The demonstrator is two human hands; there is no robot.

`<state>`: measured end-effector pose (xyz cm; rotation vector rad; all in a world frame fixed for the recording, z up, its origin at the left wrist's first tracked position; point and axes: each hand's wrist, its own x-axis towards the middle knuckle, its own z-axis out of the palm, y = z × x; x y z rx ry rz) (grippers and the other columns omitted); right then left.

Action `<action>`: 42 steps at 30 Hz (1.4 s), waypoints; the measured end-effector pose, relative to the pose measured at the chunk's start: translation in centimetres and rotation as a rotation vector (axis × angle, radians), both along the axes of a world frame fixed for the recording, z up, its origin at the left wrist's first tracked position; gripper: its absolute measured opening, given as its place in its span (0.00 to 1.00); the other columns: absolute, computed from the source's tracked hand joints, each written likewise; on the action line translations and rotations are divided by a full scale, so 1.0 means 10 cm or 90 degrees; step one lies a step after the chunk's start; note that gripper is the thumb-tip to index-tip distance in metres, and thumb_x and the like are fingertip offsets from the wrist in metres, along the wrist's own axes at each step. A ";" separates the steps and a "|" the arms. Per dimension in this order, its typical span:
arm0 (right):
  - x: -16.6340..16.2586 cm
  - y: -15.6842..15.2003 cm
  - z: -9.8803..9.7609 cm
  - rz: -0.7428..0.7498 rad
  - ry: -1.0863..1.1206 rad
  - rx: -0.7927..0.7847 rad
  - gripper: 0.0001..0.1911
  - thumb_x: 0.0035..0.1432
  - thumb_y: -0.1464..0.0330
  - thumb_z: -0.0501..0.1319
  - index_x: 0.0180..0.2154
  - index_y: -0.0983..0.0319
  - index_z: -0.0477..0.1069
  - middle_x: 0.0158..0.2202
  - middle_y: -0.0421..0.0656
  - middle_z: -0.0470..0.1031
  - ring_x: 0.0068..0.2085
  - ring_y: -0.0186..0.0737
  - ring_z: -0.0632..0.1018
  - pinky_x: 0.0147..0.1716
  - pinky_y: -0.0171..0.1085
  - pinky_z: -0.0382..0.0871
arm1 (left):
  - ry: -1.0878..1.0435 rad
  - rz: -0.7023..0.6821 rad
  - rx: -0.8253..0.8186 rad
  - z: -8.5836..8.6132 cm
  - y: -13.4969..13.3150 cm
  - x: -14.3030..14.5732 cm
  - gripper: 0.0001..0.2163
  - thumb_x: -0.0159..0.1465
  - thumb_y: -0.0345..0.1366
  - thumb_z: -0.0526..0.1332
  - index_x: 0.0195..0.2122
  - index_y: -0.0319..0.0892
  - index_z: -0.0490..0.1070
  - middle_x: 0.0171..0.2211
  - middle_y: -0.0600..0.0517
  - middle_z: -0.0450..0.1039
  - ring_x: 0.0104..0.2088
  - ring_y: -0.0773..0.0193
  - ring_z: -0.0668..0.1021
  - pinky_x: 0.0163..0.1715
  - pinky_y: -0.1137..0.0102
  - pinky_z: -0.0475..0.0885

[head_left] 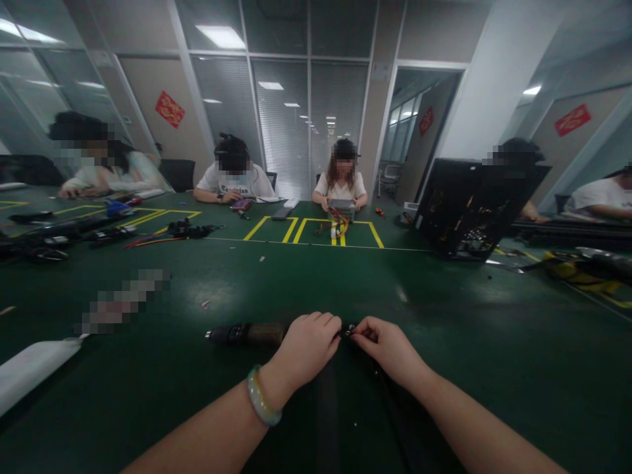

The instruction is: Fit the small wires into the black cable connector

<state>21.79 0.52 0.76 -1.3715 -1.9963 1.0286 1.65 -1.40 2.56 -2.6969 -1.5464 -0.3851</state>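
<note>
My left hand (309, 345) is closed over a dark, flat black object (326, 408) lying on the green table (444, 342) in front of me. A pale green bangle (261, 397) sits on that wrist. My right hand (385, 345) pinches something small at the top edge of the same object, fingertips almost touching the left hand. A dark cylindrical tool (244, 334), like an electric screwdriver, lies on the table just left of my left hand.
A white strip (34, 368) lies at the near left. An open black computer case (469, 207) stands at the right. Cables and black parts (187, 230) lie at the far left. Several people sit across the table; one holds a grey box with wires (340, 210).
</note>
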 end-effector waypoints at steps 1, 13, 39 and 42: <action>0.00 -0.01 0.00 0.003 0.000 -0.001 0.07 0.61 0.65 0.60 0.37 0.60 0.74 0.35 0.39 0.78 0.35 0.37 0.77 0.32 0.32 0.67 | 0.001 -0.003 0.000 0.00 0.00 0.00 0.02 0.67 0.34 0.58 0.40 0.43 0.67 0.39 0.51 0.72 0.41 0.59 0.74 0.39 0.66 0.68; -0.02 -0.06 0.06 0.015 -0.072 0.050 0.06 0.60 0.68 0.60 0.35 0.59 0.75 0.34 0.39 0.78 0.34 0.38 0.77 0.33 0.32 0.66 | -0.052 -0.054 -0.001 -0.01 0.03 -0.08 0.01 0.65 0.33 0.59 0.37 0.44 0.70 0.36 0.52 0.73 0.39 0.60 0.75 0.40 0.66 0.67; -0.11 0.00 0.00 -0.008 -0.022 0.084 0.04 0.58 0.67 0.65 0.34 0.55 0.79 0.35 0.36 0.79 0.37 0.38 0.77 0.37 0.32 0.66 | -0.092 -0.043 -0.014 -0.09 0.05 -0.04 0.02 0.63 0.31 0.60 0.34 0.44 0.68 0.34 0.54 0.72 0.37 0.61 0.73 0.36 0.66 0.65; -0.11 -0.05 0.00 -0.022 -0.019 0.046 0.04 0.58 0.66 0.65 0.36 0.55 0.78 0.34 0.36 0.79 0.34 0.37 0.77 0.34 0.31 0.66 | -0.093 -0.050 -0.021 -0.09 0.06 -0.05 0.03 0.63 0.30 0.60 0.33 0.44 0.68 0.33 0.54 0.71 0.36 0.61 0.72 0.36 0.67 0.64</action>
